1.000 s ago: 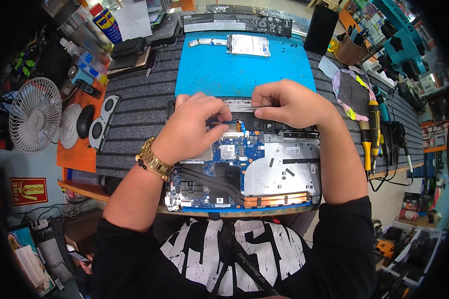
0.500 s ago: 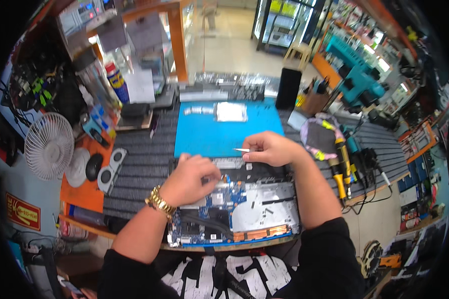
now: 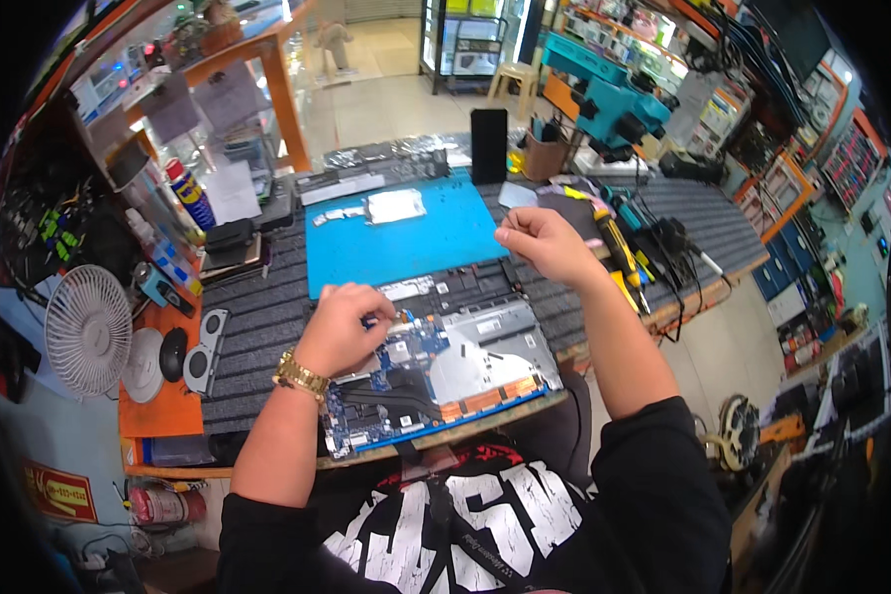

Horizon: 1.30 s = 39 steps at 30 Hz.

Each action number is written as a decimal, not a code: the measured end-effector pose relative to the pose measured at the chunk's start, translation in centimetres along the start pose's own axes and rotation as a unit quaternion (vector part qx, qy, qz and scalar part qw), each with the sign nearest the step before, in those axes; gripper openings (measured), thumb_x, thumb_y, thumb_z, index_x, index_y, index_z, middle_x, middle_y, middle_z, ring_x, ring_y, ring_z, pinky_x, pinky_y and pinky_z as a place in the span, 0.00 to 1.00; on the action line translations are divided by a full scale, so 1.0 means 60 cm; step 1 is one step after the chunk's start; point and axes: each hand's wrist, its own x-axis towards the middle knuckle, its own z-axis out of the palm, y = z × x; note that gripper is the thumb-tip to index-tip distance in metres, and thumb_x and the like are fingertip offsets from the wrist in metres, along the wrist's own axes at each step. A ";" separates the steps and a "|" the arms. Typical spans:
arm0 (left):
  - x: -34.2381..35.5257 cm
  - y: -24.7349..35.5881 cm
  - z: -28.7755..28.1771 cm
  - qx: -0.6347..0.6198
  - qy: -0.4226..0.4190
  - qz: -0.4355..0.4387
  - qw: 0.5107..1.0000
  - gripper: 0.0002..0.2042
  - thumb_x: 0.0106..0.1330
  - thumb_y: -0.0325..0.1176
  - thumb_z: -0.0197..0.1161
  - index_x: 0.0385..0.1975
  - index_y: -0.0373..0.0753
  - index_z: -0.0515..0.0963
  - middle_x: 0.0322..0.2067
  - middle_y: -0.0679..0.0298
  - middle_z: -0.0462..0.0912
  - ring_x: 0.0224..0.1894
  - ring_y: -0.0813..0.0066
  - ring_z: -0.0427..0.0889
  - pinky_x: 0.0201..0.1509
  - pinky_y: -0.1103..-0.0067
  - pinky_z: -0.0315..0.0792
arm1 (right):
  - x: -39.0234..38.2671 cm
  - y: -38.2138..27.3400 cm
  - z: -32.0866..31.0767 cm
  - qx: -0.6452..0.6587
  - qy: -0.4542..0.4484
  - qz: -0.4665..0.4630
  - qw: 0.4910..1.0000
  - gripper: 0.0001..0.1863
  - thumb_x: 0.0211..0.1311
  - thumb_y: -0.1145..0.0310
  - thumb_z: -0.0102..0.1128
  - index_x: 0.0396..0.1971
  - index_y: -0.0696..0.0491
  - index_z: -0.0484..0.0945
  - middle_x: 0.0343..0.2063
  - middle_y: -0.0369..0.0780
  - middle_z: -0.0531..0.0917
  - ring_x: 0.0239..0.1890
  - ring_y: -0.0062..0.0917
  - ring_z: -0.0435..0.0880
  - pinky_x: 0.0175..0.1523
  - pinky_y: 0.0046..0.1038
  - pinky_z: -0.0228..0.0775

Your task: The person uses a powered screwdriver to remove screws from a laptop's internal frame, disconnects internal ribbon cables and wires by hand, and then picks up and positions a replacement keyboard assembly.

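An opened laptop base (image 3: 490,351) with bare circuit board, black heat pipes and copper fins lies at the table's near edge, tilted a little. My left hand (image 3: 351,325), with a gold watch (image 3: 300,376) on its wrist, rests at the board's upper left, fingers curled in a pinch; what they hold is hidden. Beyond the laptop's far right corner, my right hand (image 3: 546,246) is raised over the right edge of the blue mat (image 3: 455,233), thumb and fingers pressed together. Whatever is between those fingertips cannot be made out. A silver rectangular part (image 3: 396,206) lies on the mat.
Yellow-handled screwdrivers (image 3: 616,246) and cables lie right of my right hand. A black phone (image 3: 488,146) stands behind the mat, near a brown pen holder (image 3: 544,156) and a teal microscope (image 3: 614,109). On the left are a white fan (image 3: 87,322) and a spray can (image 3: 190,196).
My right hand has moved away from the laptop, to the far right. The slim pointed tool that showed in it earlier is out of sight. My left hand stays by the board; the view has shifted.
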 end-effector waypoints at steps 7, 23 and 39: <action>0.007 -0.019 0.006 -0.030 0.029 0.050 0.998 0.04 0.64 0.25 0.75 0.36 0.34 0.88 0.33 0.54 0.87 0.38 0.55 0.88 0.48 0.65 0.80 | -0.281 0.032 -0.041 -0.127 0.151 -0.015 0.980 0.16 0.81 0.57 0.76 0.39 0.55 0.86 0.27 0.33 0.82 0.32 0.18 0.77 0.39 0.33 0.72; 0.001 -0.041 0.001 -0.001 -0.040 -0.102 0.994 0.13 0.78 0.36 0.81 0.52 0.32 0.93 0.41 0.53 0.95 0.40 0.66 0.90 0.49 0.67 0.86 | -0.937 0.318 0.131 -0.164 0.564 0.374 0.717 0.17 0.81 0.55 0.72 0.44 0.56 0.89 0.32 0.46 0.90 0.35 0.37 0.88 0.44 0.42 0.79; 0.003 -0.023 0.007 -0.063 -0.044 -0.071 0.995 0.13 0.79 0.32 0.79 0.52 0.28 0.90 0.42 0.55 0.94 0.43 0.69 0.87 0.52 0.70 0.84 | -1.130 0.223 0.054 -0.297 0.739 0.313 0.517 0.17 0.82 0.56 0.69 0.47 0.58 0.89 0.39 0.56 0.91 0.43 0.52 0.92 0.51 0.49 0.82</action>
